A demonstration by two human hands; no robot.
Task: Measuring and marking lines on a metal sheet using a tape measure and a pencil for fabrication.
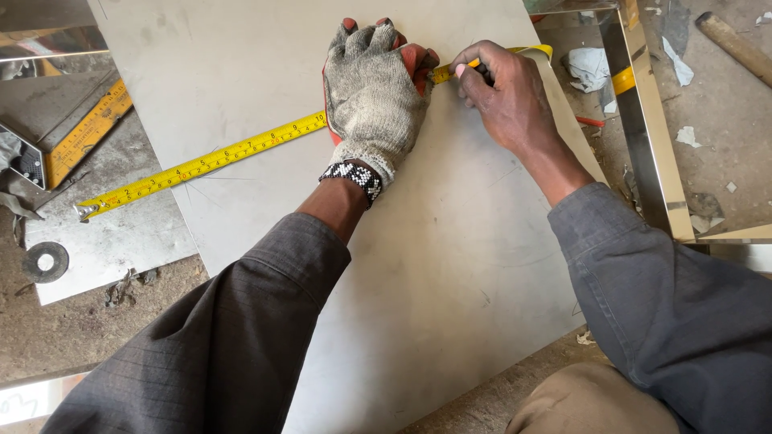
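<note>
Fingers (474, 76) of the bare right hand (503, 100) pinch a thin marking tool at the yellow tape measure (201, 166), while the gloved left hand (374, 88) lies flat, pinning it to the metal sheet (418, 281).

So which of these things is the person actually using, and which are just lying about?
In use:
- yellow tape measure, pinned by the gloved left hand
- grey metal sheet under it
- small marking tool, mostly hidden, in the bare right hand

Lying about:
- yellow square ruler
- round disc
- shiny metal frame
- wooden handle
- paper scraps
</note>
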